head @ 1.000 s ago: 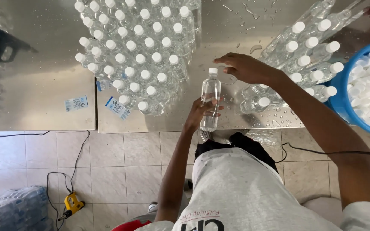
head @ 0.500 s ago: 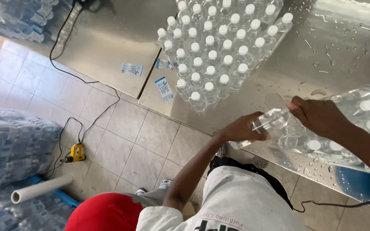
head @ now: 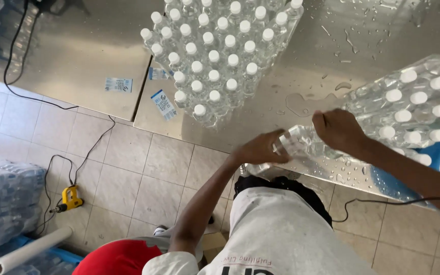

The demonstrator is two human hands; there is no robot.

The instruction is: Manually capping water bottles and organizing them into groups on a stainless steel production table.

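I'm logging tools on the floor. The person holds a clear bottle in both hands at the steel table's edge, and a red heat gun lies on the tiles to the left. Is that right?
Not quite: the heat gun on the tiles is yellow, not red, as the head view shows. The rest holds: the left hand and right hand hold a clear bottle at the edge of the steel table.

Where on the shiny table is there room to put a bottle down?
Bare steel lies left of the upright bottle cluster, above the loose label, and wet steel between that cluster and the lying bottles. It is crowded around both hands.
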